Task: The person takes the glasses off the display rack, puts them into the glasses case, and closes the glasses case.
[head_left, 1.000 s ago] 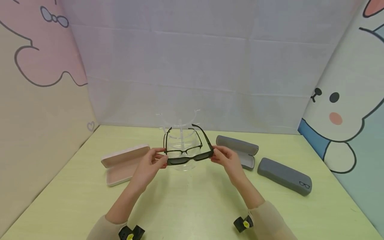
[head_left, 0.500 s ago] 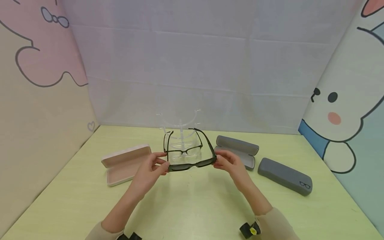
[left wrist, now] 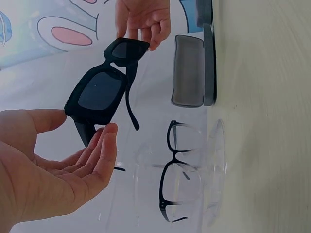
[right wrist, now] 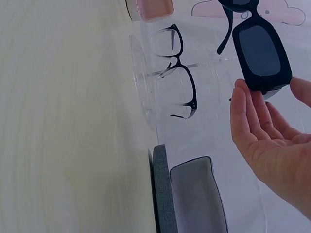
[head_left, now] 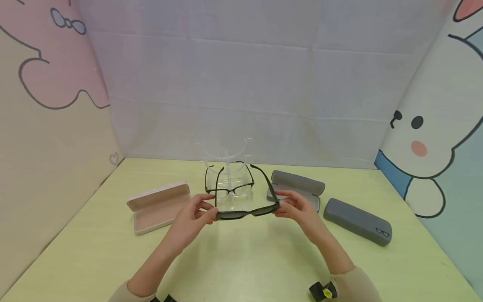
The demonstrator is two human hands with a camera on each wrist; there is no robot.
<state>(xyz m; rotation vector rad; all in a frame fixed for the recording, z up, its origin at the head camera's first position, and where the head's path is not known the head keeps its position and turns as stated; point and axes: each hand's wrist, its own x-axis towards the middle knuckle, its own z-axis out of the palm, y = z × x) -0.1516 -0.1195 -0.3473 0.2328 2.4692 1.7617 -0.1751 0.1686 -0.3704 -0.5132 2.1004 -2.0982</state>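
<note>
Black sunglasses (head_left: pixel 248 212) with dark lenses are held up in front of a clear stand, their temples unfolded and pointing away. My left hand (head_left: pixel 191 222) pinches the left end of the frame between thumb and fingers. At the other end, my right hand (head_left: pixel 300 212) pinches the right hinge corner; the right wrist view shows its thumb and fingertips on that corner. Black-rimmed eyeglasses (head_left: pixel 230 191) with clear lenses sit on the clear display stand (head_left: pixel 228 167), just behind the sunglasses. In the left wrist view the sunglasses (left wrist: pixel 99 90) are apart from the stand.
An opened pink glasses case (head_left: pixel 152 218) lies at left. Behind my right hand is an opened grey case (head_left: pixel 302 182), and a closed grey case (head_left: pixel 356 221) with a glasses drawing lies further right. Upper arms of the stand hold nothing. A white cloth hangs behind the table.
Both hands have brought the sunglasses down toward me and slightly to the right, away from the stand. The eyeglasses on the stand and the cases have stayed put.
</note>
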